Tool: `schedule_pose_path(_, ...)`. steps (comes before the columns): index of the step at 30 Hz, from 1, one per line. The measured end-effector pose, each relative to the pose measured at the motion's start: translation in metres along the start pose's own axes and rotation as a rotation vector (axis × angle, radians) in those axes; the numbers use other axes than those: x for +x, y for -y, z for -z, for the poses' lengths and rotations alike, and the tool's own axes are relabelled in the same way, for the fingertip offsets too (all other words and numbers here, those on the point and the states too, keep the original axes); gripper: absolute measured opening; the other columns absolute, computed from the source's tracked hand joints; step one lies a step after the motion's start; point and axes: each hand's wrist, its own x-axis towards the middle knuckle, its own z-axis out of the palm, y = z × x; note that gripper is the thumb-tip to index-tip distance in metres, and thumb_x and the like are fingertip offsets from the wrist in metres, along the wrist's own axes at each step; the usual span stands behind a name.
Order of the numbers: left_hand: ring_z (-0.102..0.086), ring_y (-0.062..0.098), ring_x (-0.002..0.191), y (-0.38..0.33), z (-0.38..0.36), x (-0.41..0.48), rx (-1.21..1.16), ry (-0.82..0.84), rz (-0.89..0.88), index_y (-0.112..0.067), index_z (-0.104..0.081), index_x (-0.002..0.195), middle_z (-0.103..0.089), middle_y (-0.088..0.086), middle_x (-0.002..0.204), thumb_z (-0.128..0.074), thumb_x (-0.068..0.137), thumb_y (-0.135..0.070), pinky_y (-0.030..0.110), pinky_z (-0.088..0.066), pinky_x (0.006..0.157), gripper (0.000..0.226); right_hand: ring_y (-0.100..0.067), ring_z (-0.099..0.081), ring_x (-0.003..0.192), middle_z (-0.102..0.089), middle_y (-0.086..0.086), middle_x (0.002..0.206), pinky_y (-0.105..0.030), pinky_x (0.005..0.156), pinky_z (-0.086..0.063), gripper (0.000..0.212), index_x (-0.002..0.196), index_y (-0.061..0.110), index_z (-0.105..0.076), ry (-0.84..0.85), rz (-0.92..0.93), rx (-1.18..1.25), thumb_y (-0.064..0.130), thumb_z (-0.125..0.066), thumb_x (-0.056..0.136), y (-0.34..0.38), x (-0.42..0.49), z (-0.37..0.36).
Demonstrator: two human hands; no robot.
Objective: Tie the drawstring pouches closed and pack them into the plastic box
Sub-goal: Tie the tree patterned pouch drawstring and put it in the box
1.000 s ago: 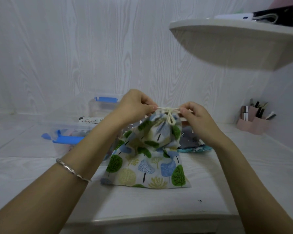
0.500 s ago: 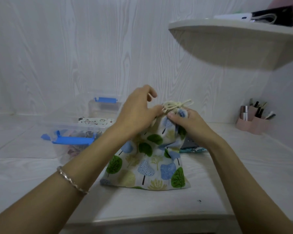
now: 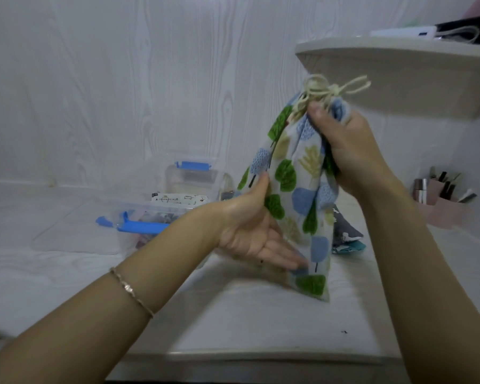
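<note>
**Item 1.** White cotton drawstring pouch printed with green, blue and beige trees [image 3: 291, 176]. Held upright above the white desk [image 3: 247, 314], right of centre. Whether its lower corner touches the desk cannot be told.

**Item 2.** Cream cord drawstring [image 3: 324, 87], tied in a bow at the pouch's gathered neck.

**Item 3.** Hands, apart. The right hand [image 3: 347, 151] is clamped round the neck just below the bow. The left hand [image 3: 250, 231] has straight fingers along the pouch's lower side, with the thumb against the cloth.

**Item 4.** Clear plastic box with blue latches [image 3: 128, 242], on the desk to the left, some contents inside. A second, similar clear box [image 3: 191, 178] stands behind it.

**Item 5.** Grey fabric pouch [image 3: 344, 228], lying on the desk behind the held pouch.
</note>
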Motion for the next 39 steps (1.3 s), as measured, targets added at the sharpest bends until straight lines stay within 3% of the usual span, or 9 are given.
schedule_pose_path(3,-0.032,0.052,0.134,-0.019,-0.018,0.001,-0.076,0.143,-0.148,-0.004,-0.026,0.147,-0.036,0.034,0.141,-0.020,0.066,-0.093,0.057,-0.031,0.108,0.120,-0.024,-0.071,0.094,-0.075,-0.005,0.094,-0.040,0.087,-0.056,0.014,0.095,0.012,-0.067,0.010,0.119,0.004,0.023,-0.059,0.095,0.026,0.006,-0.008)
schedule_pose_path(8,-0.029,0.056,0.133,-0.068,-0.027,-0.004,-0.191,0.156,-0.442,-0.018,-0.020,0.152,-0.027,0.032,0.150,-0.020,0.070,-0.090,0.066,-0.027,0.108,0.109,-0.019,-0.071,0.097,-0.075,0.002,0.092,-0.031,0.084,-0.055,0.013,0.097,0.012,-0.063,0.114,0.285,-0.059,0.019,-0.053,0.099,0.058,0.016,-0.026)
schedule_pose_path(11,-0.029,0.052,0.134,-0.096,-0.013,-0.021,-0.146,0.080,-0.599,-0.020,-0.028,0.150,-0.030,0.022,0.152,-0.013,0.074,-0.088,0.073,-0.026,0.102,0.103,-0.019,-0.069,0.102,-0.070,-0.004,0.101,-0.030,0.087,-0.054,0.010,0.102,0.011,-0.059,0.191,0.363,-0.131,0.017,-0.051,0.100,0.064,0.028,-0.040)
schedule_pose_path(16,-0.028,0.054,0.134,-0.133,0.026,-0.051,-0.178,-0.020,-0.738,-0.024,-0.024,0.151,-0.029,0.020,0.153,-0.014,0.069,-0.092,0.077,-0.024,0.097,0.107,-0.019,-0.067,0.108,-0.067,-0.007,0.111,-0.031,0.090,-0.053,0.011,0.106,0.012,-0.058,0.235,0.401,-0.058,0.016,-0.051,0.100,0.063,0.063,-0.063)
schedule_pose_path(27,-0.038,0.050,0.130,-0.144,0.129,-0.063,-0.333,-0.351,-0.684,-0.021,-0.043,0.143,-0.041,0.022,0.146,-0.017,0.073,-0.090,0.081,-0.032,0.084,0.101,-0.010,-0.070,0.096,-0.073,0.002,0.102,-0.020,0.079,-0.054,0.017,0.110,0.011,-0.063,0.327,0.037,0.005,0.017,-0.057,0.096,-0.013,0.098,-0.129)
schedule_pose_path(33,-0.054,0.047,0.114,-0.136,0.150,-0.056,-0.232,-0.438,-0.508,-0.005,-0.061,0.122,-0.056,0.028,0.126,-0.039,0.093,-0.048,0.070,-0.038,0.093,0.056,-0.010,-0.071,0.096,-0.073,0.001,0.105,-0.020,0.078,-0.055,0.022,0.114,0.010,-0.063,0.455,-0.146,-0.098,0.019,-0.059,0.094,-0.048,0.088,-0.127)
schedule_pose_path(35,-0.053,0.053,0.113,-0.134,0.166,-0.055,-0.273,-0.496,-0.383,-0.002,-0.056,0.127,-0.052,0.031,0.131,-0.036,0.093,-0.054,0.073,-0.039,0.088,0.065,-0.013,-0.071,0.096,-0.074,-0.001,0.105,-0.021,0.077,-0.055,0.023,0.115,0.009,-0.063,0.509,-0.217,-0.092,0.019,-0.059,0.094,-0.057,0.082,-0.125)
schedule_pose_path(37,-0.056,0.051,0.101,-0.131,0.173,-0.059,-0.269,-0.592,-0.312,0.006,-0.053,0.120,-0.056,0.035,0.114,-0.019,0.091,-0.069,0.070,-0.043,0.079,0.087,-0.015,-0.071,0.096,-0.075,-0.003,0.105,-0.023,0.079,-0.056,0.025,0.115,0.008,-0.063,0.582,-0.282,-0.093,0.019,-0.060,0.094,-0.063,0.076,-0.124)
schedule_pose_path(39,-0.056,0.047,0.098,-0.125,0.177,-0.071,-0.186,-0.674,-0.264,0.007,-0.048,0.123,-0.058,0.033,0.107,-0.007,0.091,-0.069,0.067,-0.040,0.084,0.092,-0.015,-0.072,0.095,-0.074,-0.003,0.105,-0.024,0.080,-0.057,0.025,0.114,0.008,-0.064,0.670,-0.316,-0.175,0.022,-0.060,0.094,-0.065,0.070,-0.125)
